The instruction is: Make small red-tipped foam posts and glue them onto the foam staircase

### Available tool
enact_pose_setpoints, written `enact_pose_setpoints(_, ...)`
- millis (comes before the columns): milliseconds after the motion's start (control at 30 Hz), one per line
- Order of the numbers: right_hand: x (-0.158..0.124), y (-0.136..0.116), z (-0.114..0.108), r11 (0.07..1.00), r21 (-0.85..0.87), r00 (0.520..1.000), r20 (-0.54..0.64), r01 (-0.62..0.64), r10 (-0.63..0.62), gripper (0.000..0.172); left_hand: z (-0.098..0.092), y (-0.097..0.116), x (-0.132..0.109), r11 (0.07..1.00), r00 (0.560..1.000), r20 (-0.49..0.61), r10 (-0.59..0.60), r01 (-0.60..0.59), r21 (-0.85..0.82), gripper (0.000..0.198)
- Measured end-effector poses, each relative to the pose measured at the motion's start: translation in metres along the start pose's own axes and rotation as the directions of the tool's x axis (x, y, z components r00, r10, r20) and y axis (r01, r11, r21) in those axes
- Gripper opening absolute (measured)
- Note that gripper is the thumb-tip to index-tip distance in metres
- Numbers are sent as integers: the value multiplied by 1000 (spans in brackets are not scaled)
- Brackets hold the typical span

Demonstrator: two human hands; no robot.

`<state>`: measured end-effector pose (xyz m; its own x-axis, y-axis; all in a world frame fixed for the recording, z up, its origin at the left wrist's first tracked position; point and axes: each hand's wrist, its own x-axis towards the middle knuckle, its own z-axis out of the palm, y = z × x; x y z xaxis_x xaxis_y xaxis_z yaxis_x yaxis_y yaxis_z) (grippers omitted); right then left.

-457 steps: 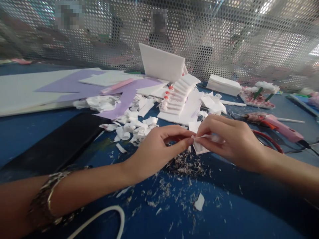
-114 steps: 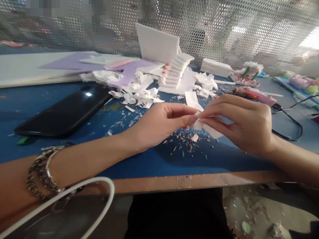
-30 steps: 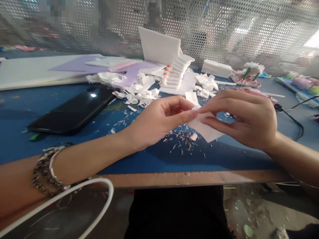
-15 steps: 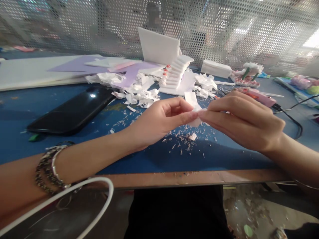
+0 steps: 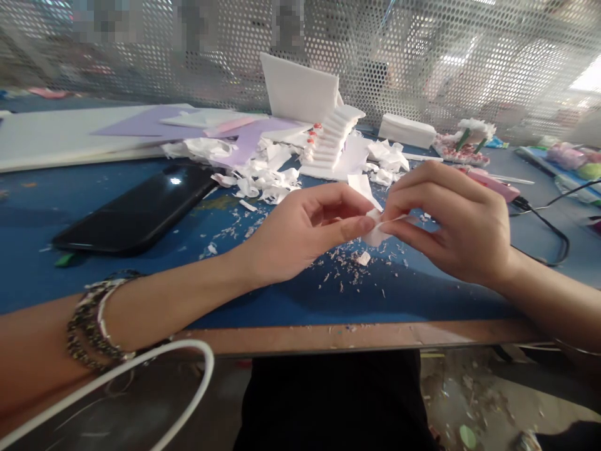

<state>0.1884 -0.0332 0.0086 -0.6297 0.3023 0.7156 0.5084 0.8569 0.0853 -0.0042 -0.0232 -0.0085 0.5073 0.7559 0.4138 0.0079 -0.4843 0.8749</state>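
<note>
Over the blue table top, my left hand (image 5: 300, 235) pinches a small piece of thin white paper (image 5: 375, 235) between thumb and index finger. From the other side, my right hand (image 5: 451, 219) grips the same paper, thumb against fingertips, and a pale edge sticks out past its fingers. The fingertips of both hands are close together and hide part of the paper. Just behind them lies a flat white strip (image 5: 360, 183). Below the fingers are fine shavings and a small pale chip (image 5: 363, 258).
Curled white scraps (image 5: 267, 178) lie behind my hands, near a stepped white foam stack (image 5: 331, 141) with red bits. A black phone (image 5: 136, 210) is to the left. A pink tool (image 5: 493, 181) with a black cord lies right. A perforated metal screen (image 5: 211, 56) stands behind.
My right hand has turned, with its knuckles higher and its fingers more curled. The paper between the hands has shifted slightly right. My left hand has barely moved.
</note>
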Motion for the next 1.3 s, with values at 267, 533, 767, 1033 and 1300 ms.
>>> enact_pose_setpoints(267,2,-2,2,982,154,994,-7,-109,111,15,0,1,-6,984,989,-17,147,-145,105,3)
enact_pose_setpoints(533,1,-6,1,981,168,993,-40,-98,107,13,0,6,-8,958,981,-14,192,-185,218,5)
enact_pose_setpoints(767,3,-3,-2,969,211,991,12,-131,132,7,-2,3,-7,990,991,-31,129,-127,58,24)
enact_pose_setpoints(1033,1,-6,1,955,270,992,26,-125,122,6,-3,-4,-4,981,982,-21,190,-191,-23,11)
enact_pose_setpoints(1300,0,-6,3,980,198,999,-33,17,-10,2,-4,-8,-2,986,986,-45,162,-161,30,12)
